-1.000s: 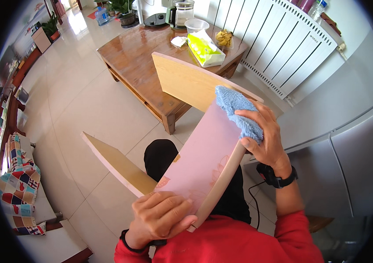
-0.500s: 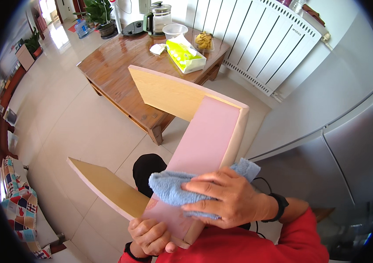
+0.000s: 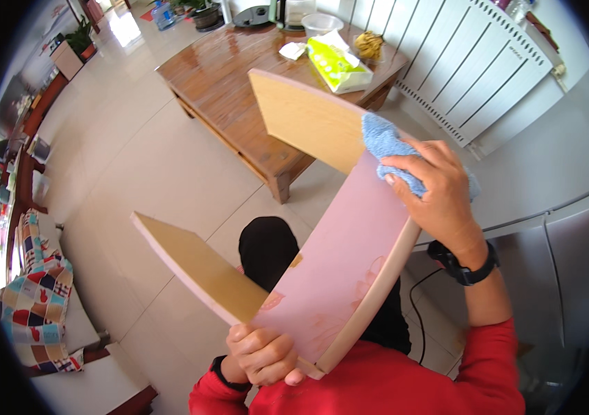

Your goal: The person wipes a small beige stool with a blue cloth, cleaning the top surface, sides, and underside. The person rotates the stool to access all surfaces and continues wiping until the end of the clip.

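Note:
Across my lap rests a small wooden stool (image 3: pixel 339 238), tipped so that its pink, flower-printed top and both board legs show. My left hand (image 3: pixel 263 355) is closed around its near corner, where a leg meets the top. At the far end my right hand (image 3: pixel 433 183) presses a light blue cloth (image 3: pixel 383 138) onto the pink surface and the corner beside the other leg. Part of the cloth is hidden under the fingers. A brown worn spot marks the edge of the pink top.
Ahead stands a low wooden table (image 3: pixel 215 79) carrying a green tissue pack (image 3: pixel 336 62), a plastic bowl (image 3: pixel 322 24) and bananas (image 3: pixel 369 44). A white radiator (image 3: pixel 460 69) lines the wall. To the right is a grey fridge (image 3: pixel 516 187); at left, a patchwork cover (image 3: pixel 38 297).
My right hand has slid the blue cloth from the near part of the pink top to its far end, uncovering the flower print. My left hand keeps its hold on the near corner.

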